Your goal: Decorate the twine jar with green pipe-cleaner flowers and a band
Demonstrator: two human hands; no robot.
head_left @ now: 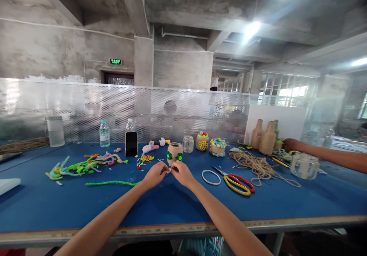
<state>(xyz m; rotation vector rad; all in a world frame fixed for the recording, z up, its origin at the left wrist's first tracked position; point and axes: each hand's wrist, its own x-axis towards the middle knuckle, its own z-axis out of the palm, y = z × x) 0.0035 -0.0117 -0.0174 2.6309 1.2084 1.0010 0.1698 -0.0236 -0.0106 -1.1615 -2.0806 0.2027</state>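
Close together at the middle of the table, my left hand (155, 175) and my right hand (182, 173) are both closed, fingertips pinched. A small pale bit shows between them, too small to name. Right behind the fingers stands a twine-wrapped jar (174, 149) with green fuzzy decorations around its middle; whether the fingers touch it I cannot tell. A bright green pipe cleaner (112, 183) lies to the left of my left hand. Right of my right hand are a white ring (211, 177) and scissors (237, 183) with red and yellow handles, their blades apart.
Colourful pipe cleaners (86, 165), a phone (131, 144) and water bottles (104, 133) occupy the left. Decorated jars (202, 142), a glass jar (304, 167), loose twine (255, 163) and wrapped bottles (267, 138) stand rightward. Another person's hand (289, 145) reaches in. A perforated metal screen (71, 110) borders the back.
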